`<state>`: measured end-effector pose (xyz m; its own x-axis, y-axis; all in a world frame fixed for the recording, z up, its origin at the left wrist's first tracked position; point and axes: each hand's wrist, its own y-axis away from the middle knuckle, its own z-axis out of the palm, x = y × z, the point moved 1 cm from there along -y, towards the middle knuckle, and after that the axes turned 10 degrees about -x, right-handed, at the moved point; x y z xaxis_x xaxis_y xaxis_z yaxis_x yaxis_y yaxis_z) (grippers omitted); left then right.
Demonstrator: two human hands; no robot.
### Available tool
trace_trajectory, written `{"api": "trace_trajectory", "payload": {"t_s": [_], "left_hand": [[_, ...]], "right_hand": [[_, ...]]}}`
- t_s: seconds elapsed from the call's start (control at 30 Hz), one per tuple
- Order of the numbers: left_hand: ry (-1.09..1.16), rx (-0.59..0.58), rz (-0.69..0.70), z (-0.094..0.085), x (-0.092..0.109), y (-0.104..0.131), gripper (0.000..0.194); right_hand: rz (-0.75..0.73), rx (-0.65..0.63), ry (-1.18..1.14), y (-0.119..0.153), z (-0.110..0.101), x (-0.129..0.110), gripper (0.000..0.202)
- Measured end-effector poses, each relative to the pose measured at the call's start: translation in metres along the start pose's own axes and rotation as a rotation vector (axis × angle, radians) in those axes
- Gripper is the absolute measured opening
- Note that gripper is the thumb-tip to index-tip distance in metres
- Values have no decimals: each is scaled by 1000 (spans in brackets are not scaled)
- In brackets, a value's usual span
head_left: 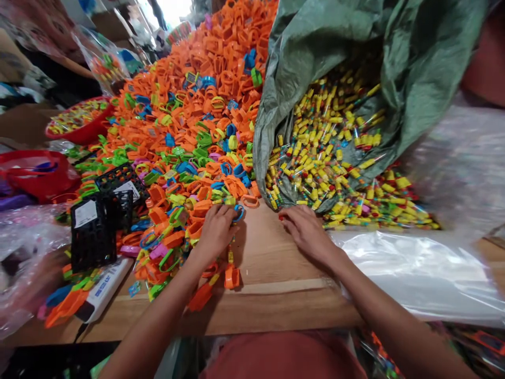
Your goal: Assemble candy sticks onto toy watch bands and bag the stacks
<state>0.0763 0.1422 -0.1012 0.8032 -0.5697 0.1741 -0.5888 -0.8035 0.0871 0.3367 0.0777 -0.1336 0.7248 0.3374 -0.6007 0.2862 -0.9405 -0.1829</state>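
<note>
My left hand [218,229] rests at the near edge of a pile of plastic toy watches [224,79], mostly orange. Its fingers are curled closed, with a blue toy watch [239,211] at the fingertips. My right hand [308,231] is low over the wooden table [272,268], in front of a green sack [319,31]. Its fingers are bent together, and a small red piece [281,217] shows at their tips; the rest of it is hidden. Small yellow tubes [315,163] with coloured ends spill from the sack's mouth.
Clear plastic bags [414,273] lie flat at right. Black plastic trays [92,231] and a white power strip [104,289] are at left. Behind them stand a red basket [39,176] and a red bowl [84,134] of small pieces. Another person's arm [74,67] shows far left.
</note>
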Motion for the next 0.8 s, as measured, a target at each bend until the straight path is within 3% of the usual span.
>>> {"api": "trace_trajectory", "payload": {"t_s": [0.13, 0.23, 0.33, 0.43, 0.6, 0.7, 0.8], "left_hand": [[58, 83, -36, 5, 24, -31, 16], [80, 36, -77, 10, 33, -56, 18], [87, 10, -88, 13, 35, -64, 20], [203, 36, -28, 12, 41, -53, 16], [624, 129, 58, 10, 58, -21, 13], [605, 180, 112, 10, 64, -9, 18], [451, 242, 167, 10, 66, -2, 24]], "right_hand": [[30, 49, -114, -1, 4, -8, 27], [45, 29, -208, 1, 6, -12, 27], [73, 19, -282, 4, 9, -14, 23], [151, 16, -444, 6, 14, -15, 24], [311, -15, -889, 3, 17, -26, 41], [319, -27, -1025, 2, 13, -35, 42], [310, -6, -1125, 4, 10, -40, 41]]}}
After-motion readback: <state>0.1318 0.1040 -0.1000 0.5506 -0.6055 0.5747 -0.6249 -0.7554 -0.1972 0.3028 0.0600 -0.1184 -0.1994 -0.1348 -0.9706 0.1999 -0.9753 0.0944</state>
